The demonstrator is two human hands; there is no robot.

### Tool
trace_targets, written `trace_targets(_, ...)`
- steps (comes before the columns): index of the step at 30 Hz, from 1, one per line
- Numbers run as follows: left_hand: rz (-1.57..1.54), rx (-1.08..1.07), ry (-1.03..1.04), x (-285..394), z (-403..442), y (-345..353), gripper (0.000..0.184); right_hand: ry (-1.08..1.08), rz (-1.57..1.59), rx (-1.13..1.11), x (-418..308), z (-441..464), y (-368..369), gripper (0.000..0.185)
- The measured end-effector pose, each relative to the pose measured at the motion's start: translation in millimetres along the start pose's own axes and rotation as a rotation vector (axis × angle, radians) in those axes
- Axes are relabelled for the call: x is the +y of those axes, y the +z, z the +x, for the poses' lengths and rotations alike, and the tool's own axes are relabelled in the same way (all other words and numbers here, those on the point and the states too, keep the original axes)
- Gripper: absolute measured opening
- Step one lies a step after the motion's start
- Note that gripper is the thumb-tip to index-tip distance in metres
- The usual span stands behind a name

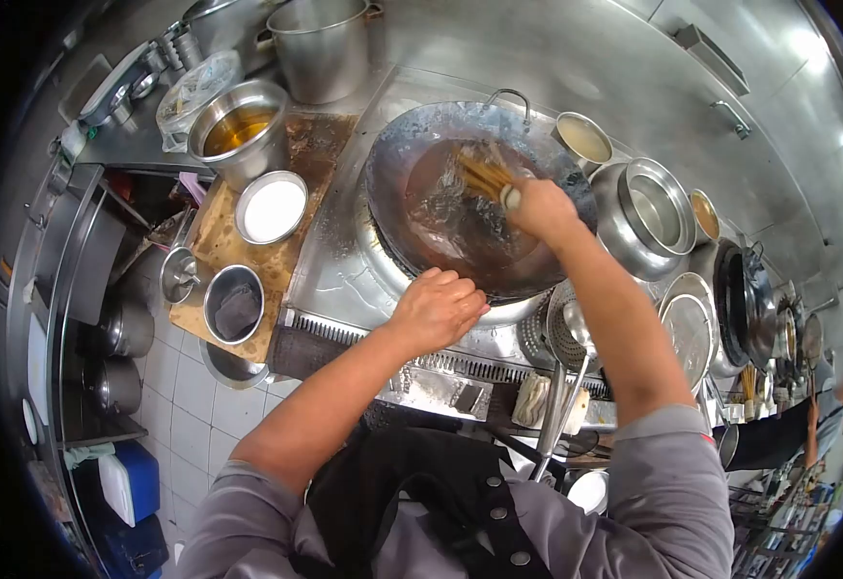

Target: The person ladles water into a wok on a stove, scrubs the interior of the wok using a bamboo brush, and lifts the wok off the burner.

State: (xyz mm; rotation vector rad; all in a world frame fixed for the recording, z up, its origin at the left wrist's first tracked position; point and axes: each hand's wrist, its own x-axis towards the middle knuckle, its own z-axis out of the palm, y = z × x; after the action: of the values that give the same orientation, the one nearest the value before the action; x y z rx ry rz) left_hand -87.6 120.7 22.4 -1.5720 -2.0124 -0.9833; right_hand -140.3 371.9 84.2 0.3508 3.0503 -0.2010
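A large dark wok with a loop handle at its back sits on the steel stove and holds murky, rippling water. My right hand grips the pale bound end of a bamboo brush, whose bristles are down in the water. At the wok's near rim is my left hand, its fingers bent together over the edge; what they grip, if anything, is hidden beneath them.
Left of the wok, a wooden board bears a bowl of white contents and a pot of amber liquid. Steel bowls stand to the right. A ladle and strainer lie near my right forearm. Another person is far right.
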Motion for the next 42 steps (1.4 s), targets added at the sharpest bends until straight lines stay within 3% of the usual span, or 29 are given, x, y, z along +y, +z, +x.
trace_targets(3,-0.013,0.013,-0.012,-6,-4,-4,0.013,0.052,0.114,0.136,-41,2,33,0.050)
trace_targets(6,-0.063,0.049,-0.019,-12,-6,-6,0.012,-0.137,0.176,0.104,-65,-44,48,0.061)
trace_targets(7,-0.059,0.058,-0.015,-15,-4,-6,0.012,-0.125,0.045,0.096,-76,-48,43,0.055)
trace_targets(11,-0.075,0.013,-0.081,-8,-9,-6,0.011,0.082,0.232,0.219,-47,31,28,0.049)
trace_targets(16,-0.096,0.034,-0.067,-13,-8,-4,0.014,-0.056,0.138,0.148,-94,4,52,0.055)
trace_targets(17,-0.097,0.034,-0.070,-12,-10,-5,0.014,-0.056,0.138,0.145,-83,14,47,0.055)
trace_targets(19,-0.081,-0.017,-0.103,-13,-13,-7,0.013,0.205,0.337,0.152,-59,39,22,0.061)
trace_targets(21,-0.104,0.009,-0.091,-14,-11,-8,0.011,0.170,0.333,0.167,-68,29,38,0.060)
trace_targets(23,-0.132,0.038,-0.075,-16,-8,-6,0.012,-0.060,0.066,0.144,-79,10,48,0.054)
trace_targets(25,-0.117,0.007,-0.095,-15,-12,-5,0.012,0.011,-0.127,0.149,-20,43,41,0.060)
trace_targets(27,-0.118,0.000,-0.099,-15,-12,-7,0.012,0.237,0.088,0.284,26,63,36,0.062)
trace_targets(31,-0.133,-0.004,-0.090,-16,-11,-5,0.012,0.100,-0.094,0.285,27,65,32,0.062)
trace_targets(34,-0.119,-0.033,-0.108,-14,-8,-8,0.013,0.256,0.091,0.274,31,74,19,0.063)
trace_targets(37,-0.128,-0.035,-0.106,-15,-8,-8,0.013,0.041,-0.169,0.152,18,60,12,0.060)
trace_targets(39,-0.121,-0.055,-0.109,-15,-9,-8,0.013,0.221,0.098,0.246,36,72,7,0.065)
trace_targets(41,-0.110,-0.060,-0.116,-14,-9,-9,0.013,0.265,0.040,0.288,17,78,28,0.068)
trace_targets(42,-0.119,-0.054,-0.114,-15,-8,-10,0.013,0.114,-0.052,0.229,16,69,28,0.068)
